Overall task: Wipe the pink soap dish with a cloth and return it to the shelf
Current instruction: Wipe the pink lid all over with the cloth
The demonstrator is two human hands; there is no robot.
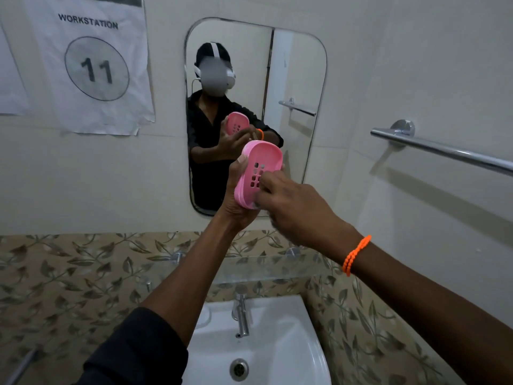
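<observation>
Pink soap dish (pixel 259 168), slotted, tilted upright.

Pink dish against cream and leaf-print walls

The soap dish (pixel 259 168) is pink with whitish smears, the wrist bracelet (pixel 356 254) bright orange, the sleeve (pixel 138 348) black; the wall tiles (pixel 69 287) behind the white basin (pixel 277 357) carry a beige ground with grey-green leaves and vines, the upper wall (pixel 416 65) is plain cream, the towel rail (pixel 444 151) shiny chrome, and the white paper sign (pixel 91 65) bears black lettering

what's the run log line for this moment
left hand: holds pink soap dish upright | right hand: fingers on dish | cloth: not visible | glass shelf: bare
</observation>
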